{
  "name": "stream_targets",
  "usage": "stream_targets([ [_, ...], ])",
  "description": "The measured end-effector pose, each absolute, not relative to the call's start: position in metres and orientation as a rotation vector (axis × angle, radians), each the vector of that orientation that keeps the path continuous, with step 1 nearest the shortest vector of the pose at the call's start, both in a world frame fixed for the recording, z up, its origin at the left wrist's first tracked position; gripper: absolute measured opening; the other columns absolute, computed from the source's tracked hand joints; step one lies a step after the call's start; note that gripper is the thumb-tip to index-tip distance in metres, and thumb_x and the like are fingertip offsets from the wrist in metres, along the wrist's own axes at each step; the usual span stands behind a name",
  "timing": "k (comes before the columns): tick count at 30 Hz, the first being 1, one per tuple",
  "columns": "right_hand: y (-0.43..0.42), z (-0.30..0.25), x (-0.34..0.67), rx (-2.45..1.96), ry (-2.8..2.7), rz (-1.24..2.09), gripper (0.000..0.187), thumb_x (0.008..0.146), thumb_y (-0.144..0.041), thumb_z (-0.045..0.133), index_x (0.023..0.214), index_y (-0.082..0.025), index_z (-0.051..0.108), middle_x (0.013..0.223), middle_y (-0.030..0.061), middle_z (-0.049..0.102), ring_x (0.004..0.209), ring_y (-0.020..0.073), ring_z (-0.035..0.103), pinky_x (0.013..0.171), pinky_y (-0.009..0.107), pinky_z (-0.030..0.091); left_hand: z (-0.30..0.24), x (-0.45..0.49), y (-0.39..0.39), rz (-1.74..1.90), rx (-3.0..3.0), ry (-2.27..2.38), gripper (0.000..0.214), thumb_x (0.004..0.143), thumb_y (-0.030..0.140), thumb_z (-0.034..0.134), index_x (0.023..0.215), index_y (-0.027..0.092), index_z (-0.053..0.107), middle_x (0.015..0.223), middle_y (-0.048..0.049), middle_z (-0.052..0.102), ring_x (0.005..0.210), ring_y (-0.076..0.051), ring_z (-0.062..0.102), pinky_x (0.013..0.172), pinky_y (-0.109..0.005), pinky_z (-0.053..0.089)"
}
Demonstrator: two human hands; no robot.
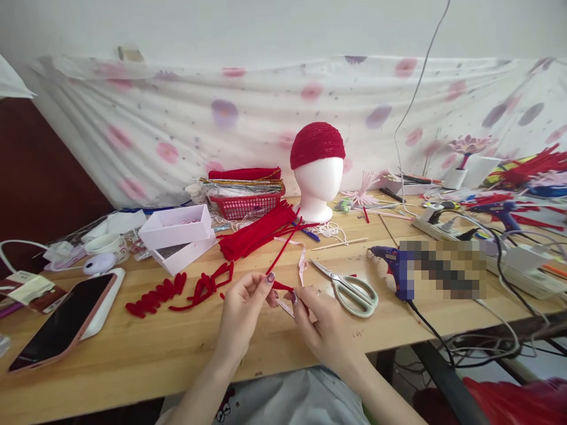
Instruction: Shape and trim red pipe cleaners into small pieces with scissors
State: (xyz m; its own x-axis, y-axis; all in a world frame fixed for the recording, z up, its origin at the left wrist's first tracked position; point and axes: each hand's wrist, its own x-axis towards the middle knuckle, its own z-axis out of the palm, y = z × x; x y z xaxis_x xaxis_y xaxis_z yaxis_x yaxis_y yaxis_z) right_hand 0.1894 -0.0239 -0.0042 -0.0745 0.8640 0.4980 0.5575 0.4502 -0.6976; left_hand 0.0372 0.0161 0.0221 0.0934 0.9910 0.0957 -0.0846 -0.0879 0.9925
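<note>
I saw the left hand [243,310] and right hand [319,316] pinching a partly bent red stem [282,285] between their fingers, shaped red pieces [155,297] lying left of them, a straight red bundle [261,230] beyond, seemingly unworked.

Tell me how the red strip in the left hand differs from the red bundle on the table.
The red strip is one slim piece, while the red bundle is many pieces massed side by side. The red strip slants up from the fingertips of the left hand; the red bundle lies on the table, out of the hands. Both are red and made of long, slender material.
</note>
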Motion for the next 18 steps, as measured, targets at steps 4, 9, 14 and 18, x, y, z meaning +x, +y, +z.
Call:
stream_targets([
  [4,-0.028,0.000,0.185,-0.998,-1.485,1.079,0.031,0.098,-0.039,0.049,0.084,-0.016,0.064,0.068,0.0027,0.062,0.064,0.0149,0.056,0.062,0.026,0.041,0.015,0.033,0.011,1.291,1.324,1.066,0.030,0.081,0.047,0.068,0.074,0.019,0.060,0.064,0.0016,0.061,0.063,-0.015,0.057,0.064,-0.024,0.045],
  [9,-0.026,-0.003,0.186,-0.764,-1.091,1.593,0.040,0.085,-0.050,0.067,0.068,-0.014,0.071,0.052,-0.0001,0.057,0.047,0.0099,0.047,0.051,0.024,0.037,0.013,0.019,0.008,1.175,1.516,1.010,0.028,0.084,0.046,0.066,0.078,0.019,0.062,0.077,-0.0010,0.063,0.076,-0.017,0.059,0.071,-0.026,0.045],
  [14,-0.026,-0.012,0.185,-0.769,-1.046,1.628,0.038,0.071,-0.046,0.081,0.054,-0.015,0.067,0.049,-0.0017,0.058,0.037,0.0056,0.037,0.041,0.021,0.033,0.024,0.017,0.008,1.056,1.493,0.926,0.032,0.085,0.047,0.064,0.071,0.018,0.062,0.068,-0.0004,0.062,0.069,-0.016,0.058,0.069,-0.026,0.045],
  [18,-0.030,-0.014,0.188,-0.773,-1.104,1.642,0.035,0.070,-0.045,0.082,0.055,-0.015,0.070,0.050,-0.0011,0.060,0.036,0.0060,0.041,0.038,0.020,0.033,0.033,0.017,0.010,0.963,1.467,0.842,0.034,0.082,0.046,0.068,0.065,0.018,0.061,0.060,0.0014,0.058,0.060,-0.013,0.052,0.060,-0.025,0.040],
])
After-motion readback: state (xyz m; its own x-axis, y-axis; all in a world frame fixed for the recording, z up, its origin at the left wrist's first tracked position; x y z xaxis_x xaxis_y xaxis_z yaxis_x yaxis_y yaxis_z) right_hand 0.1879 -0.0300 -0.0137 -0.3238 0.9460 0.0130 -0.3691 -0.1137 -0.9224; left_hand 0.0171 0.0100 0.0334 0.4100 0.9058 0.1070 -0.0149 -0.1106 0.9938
